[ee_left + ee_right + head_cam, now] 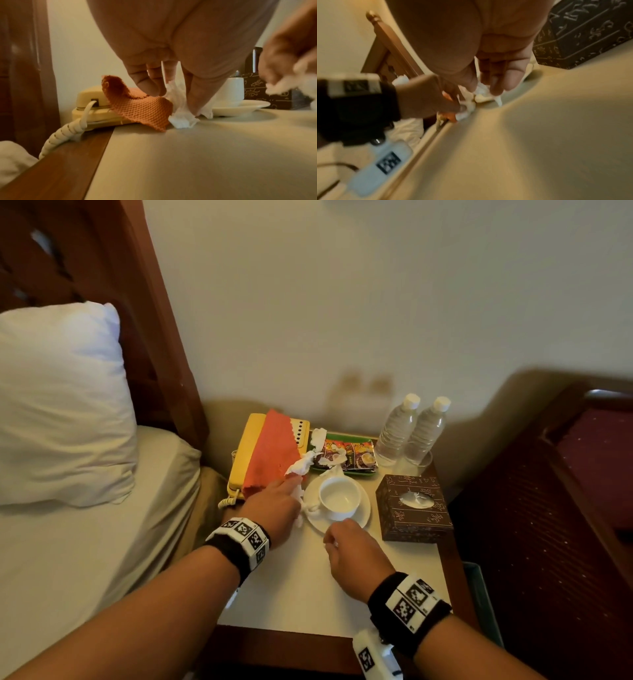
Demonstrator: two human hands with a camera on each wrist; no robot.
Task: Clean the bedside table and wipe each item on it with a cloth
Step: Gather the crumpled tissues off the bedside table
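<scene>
While the left hand (pixel 274 505) pinches crumpled tissue (pixel 181 119) against the bedside table (pixel 308 587) near its left edge, the right hand (pixel 356 553) clutches another wad; the orange cloth (pixel 270 457) drapes the telephone (pixel 246 446) at the back-left corner.

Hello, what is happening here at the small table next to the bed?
A person is clearing crumpled tissues off the bedside table. The left hand pinches a tissue beside the saucer that holds the cup. The right hand also holds tissue scraps. The orange cloth lies draped over the yellow telephone, not yet in use. More tissues lie on the sachet tray.
</scene>
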